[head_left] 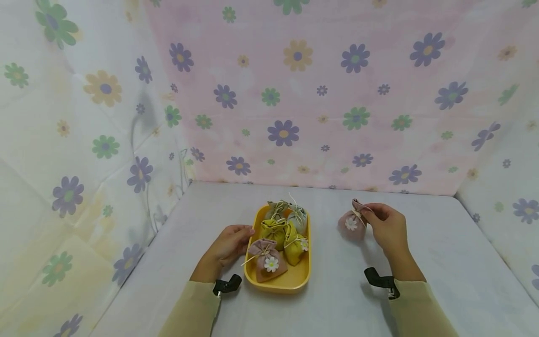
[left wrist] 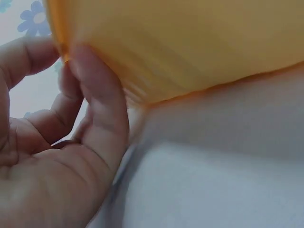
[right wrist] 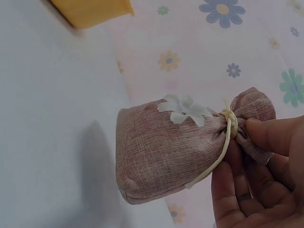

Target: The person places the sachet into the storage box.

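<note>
My left hand (head_left: 229, 245) pinches the left rim of a yellow tray (head_left: 278, 286), thumb and fingers on its wall in the left wrist view. Inside the tray lie small cloth drawstring pouches: a pink one (head_left: 265, 271) with a white flower at the front, two mustard-yellow pouches (head_left: 273, 230) in the middle, and greyish ones (head_left: 298, 220) at the back. To the right of the tray, my right hand (head_left: 387, 229) grips another pink pouch (right wrist: 164, 152) by its gathered neck, near the cream cord. That pouch bears a white flower (right wrist: 185, 110) and hangs above the table.
The white table (head_left: 332, 299) reaches back to a pink flowered cloth wall (head_left: 311, 154). White flowered cloth (head_left: 84, 154) hangs along the left side, and more cloth (head_left: 509, 187) closes off the right. Black wrist mounts (head_left: 379, 278) sit at both sleeves.
</note>
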{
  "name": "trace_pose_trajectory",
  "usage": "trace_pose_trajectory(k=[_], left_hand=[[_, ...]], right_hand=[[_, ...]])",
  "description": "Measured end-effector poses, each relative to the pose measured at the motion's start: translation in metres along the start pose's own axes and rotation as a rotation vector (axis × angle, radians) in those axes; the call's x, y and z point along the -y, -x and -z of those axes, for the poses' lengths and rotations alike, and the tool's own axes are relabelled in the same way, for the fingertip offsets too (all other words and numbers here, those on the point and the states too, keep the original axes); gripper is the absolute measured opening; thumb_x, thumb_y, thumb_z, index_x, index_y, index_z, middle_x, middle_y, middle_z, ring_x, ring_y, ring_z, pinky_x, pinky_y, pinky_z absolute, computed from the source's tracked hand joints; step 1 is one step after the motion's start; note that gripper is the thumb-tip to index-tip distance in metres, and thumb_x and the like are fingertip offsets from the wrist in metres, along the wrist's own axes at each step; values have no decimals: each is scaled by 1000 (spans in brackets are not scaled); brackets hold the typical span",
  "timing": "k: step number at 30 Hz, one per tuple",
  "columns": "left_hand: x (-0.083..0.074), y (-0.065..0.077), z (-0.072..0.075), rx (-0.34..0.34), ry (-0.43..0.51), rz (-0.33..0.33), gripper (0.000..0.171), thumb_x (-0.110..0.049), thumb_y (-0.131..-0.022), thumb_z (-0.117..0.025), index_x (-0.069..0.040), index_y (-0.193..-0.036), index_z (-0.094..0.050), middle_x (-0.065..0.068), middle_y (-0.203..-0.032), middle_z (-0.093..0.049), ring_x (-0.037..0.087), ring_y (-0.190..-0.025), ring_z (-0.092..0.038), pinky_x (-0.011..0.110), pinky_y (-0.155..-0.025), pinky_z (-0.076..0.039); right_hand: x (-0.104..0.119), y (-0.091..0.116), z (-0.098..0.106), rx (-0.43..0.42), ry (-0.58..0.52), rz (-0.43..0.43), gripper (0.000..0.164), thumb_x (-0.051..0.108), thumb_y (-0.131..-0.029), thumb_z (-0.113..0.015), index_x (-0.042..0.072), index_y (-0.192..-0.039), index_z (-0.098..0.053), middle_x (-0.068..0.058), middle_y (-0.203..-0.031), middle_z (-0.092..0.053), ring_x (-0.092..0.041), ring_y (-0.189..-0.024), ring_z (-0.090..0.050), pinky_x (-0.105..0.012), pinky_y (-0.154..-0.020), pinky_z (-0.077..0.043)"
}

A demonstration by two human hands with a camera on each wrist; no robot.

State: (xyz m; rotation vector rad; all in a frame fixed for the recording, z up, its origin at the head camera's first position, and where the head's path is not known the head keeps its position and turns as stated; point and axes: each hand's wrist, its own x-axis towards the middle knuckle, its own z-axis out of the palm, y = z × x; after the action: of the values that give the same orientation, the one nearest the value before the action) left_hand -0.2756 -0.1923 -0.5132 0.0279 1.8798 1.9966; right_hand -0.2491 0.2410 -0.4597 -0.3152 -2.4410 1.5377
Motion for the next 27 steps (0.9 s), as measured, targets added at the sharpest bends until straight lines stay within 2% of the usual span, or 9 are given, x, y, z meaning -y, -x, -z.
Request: trace_pose_trajectory(k=[5, 9, 15, 20, 27], left_hand=[[1, -1, 3, -57, -57, -21, 34, -22, -97, -73, 5, -118, -69, 14, -136, -65, 19, -118, -66, 27, -95, -60], [0, -1, 4, -54, -67, -37, 32, -21, -96, -75, 3, -116, -69, 13, -148, -57, 20, -127, -61, 27, -99, -58], [0, 0, 3, -54, -45, -36, 36, -14, -93, -77, 5, -122, -67, 15, -142, -59, 21, -118, -65, 30, -97, -59], [-1, 1, 1, -68, -25, -43, 36, -12, -91, -78, 5, -121, -67, 15, -138, -62, 21, -115, -66, 30, -96, -60], [1, 0, 0, -89, -41, -42, 34, -11, -90, -77, 4, -120, -68, 15, -132, -64, 21, -113, -67, 31, -95, -61]], right_hand=[[8, 4, 1, 10, -42, 39, 35, 35, -102, -65, 7, -124, -71, -12, -119, -72, -2, -93, -69, -13, -82, -58], [16, 6, 3, 27, -87, 40, 36, 35, -102, -65, 6, -125, -70, -13, -121, -70, -2, -94, -69, -10, -81, -57], [26, 11, 4, 46, -156, 63, 38, 34, -101, -67, 4, -125, -69, -13, -121, -69, -2, -94, -73, -16, -82, -60], [36, 17, 3, 62, -184, 112, 36, 31, -101, -69, 2, -123, -69, -10, -115, -70, -4, -93, -74, -19, -81, -61], [47, 24, 0, 88, -228, 136, 32, 27, -101, -69, 2, -120, -70, -8, -114, -70, -8, -98, -73, -22, -83, -62]])
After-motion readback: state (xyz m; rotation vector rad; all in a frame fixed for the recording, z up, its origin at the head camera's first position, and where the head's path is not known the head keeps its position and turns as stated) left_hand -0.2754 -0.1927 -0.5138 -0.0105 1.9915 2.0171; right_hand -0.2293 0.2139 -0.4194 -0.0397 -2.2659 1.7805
